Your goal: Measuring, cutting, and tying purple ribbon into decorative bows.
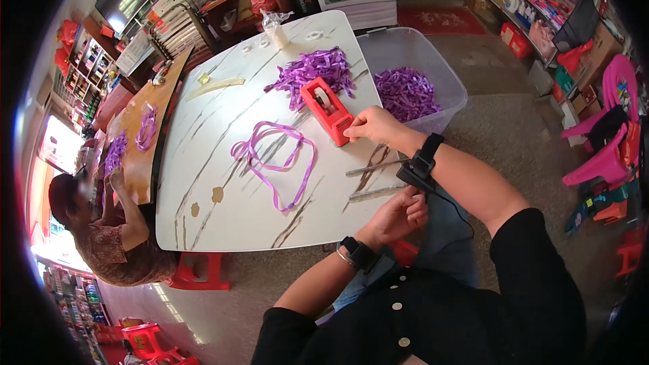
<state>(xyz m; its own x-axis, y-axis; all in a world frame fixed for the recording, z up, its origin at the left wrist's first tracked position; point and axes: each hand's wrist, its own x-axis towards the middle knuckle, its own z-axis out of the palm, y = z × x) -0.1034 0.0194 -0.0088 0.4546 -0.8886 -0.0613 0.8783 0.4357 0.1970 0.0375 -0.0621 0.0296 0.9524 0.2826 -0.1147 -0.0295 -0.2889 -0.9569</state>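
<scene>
A red tape dispenser [328, 111] with a roll of tape stands on the white marbled table [203, 142]. My right hand [375, 125] is at its near end, thumb and fingers pinched together there; anything between the fingertips is too small to make out. My left hand [399, 217] is by the table's near right edge, fingers curled closed, their inside hidden. A long purple ribbon [297, 136] lies in loose loops left of the dispenser, touched by neither hand. Behind the dispenser is a heap of purple ribbons [318, 71].
A clear plastic bin [454, 84] of purple ribbon pieces stands right of the table. Metal strips [372, 168] lie near the right edge. A bagged cup [276, 32] stands at the back. At left, another person [111, 230] sits by a wooden table [138, 162] with purple ribbons.
</scene>
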